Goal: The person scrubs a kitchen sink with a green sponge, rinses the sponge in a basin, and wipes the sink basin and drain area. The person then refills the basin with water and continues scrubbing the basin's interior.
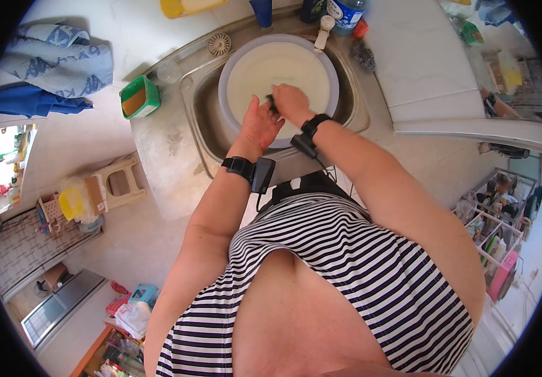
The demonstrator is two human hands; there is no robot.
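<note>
A round, pale grey basin of cloudy whitish liquid sits in the stainless steel sink. Over the basin's near half, my right hand is closed on a small dark item, too blurred to name. My left hand lies just left of it, palm up with fingers spread, close against the dark item; whether it also grips the item I cannot tell. Both wrists wear black straps with small black boxes.
A white tap reaches over the basin's far right rim. Bottles and a dark scouring pad stand behind at right. A sink strainer and a green container are at left.
</note>
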